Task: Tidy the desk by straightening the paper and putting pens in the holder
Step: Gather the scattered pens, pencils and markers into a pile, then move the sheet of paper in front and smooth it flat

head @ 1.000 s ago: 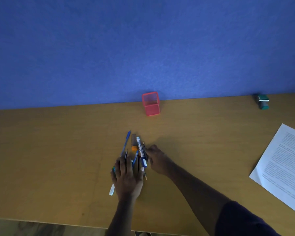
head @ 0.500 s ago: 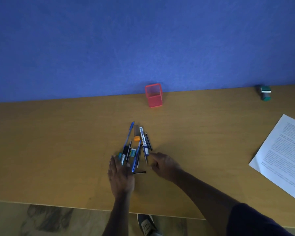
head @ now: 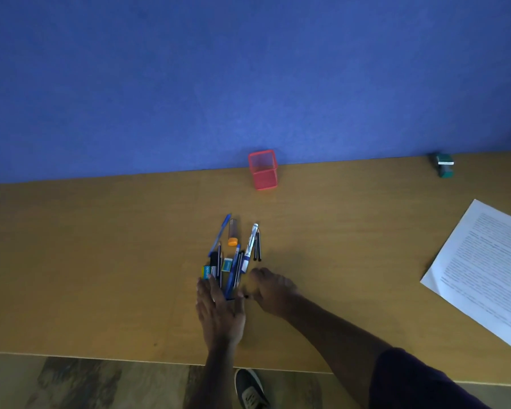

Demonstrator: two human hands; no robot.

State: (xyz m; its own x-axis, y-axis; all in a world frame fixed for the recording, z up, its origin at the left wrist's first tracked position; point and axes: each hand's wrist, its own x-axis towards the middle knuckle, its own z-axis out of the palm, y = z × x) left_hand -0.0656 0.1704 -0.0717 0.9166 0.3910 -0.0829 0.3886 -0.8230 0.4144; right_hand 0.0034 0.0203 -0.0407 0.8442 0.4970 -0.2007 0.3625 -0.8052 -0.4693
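Observation:
A bunch of several pens (head: 233,255) lies lengthwise in the middle of the wooden desk (head: 101,261), with an orange-capped tube (head: 232,232) and small erasers among them. My left hand (head: 219,308) lies flat, fingers together, at the bunch's near end and touches the pens. My right hand (head: 270,290) rests curled on the desk just right of the bunch, with a thin black pen (head: 242,296) lying crosswise between the hands. The red mesh holder (head: 263,171) stands empty by the blue wall. A printed paper sheet (head: 481,267) lies skewed at the right.
A small green stamp-like object (head: 443,164) sits at the far right by the wall. The desk's near edge (head: 101,357) runs below my hands, with floor and a shoe (head: 250,389) beneath it.
My left hand slid back off the pens toward me, uncovering the bunch. My right hand drew back too, and the pens now lie more nearly parallel.

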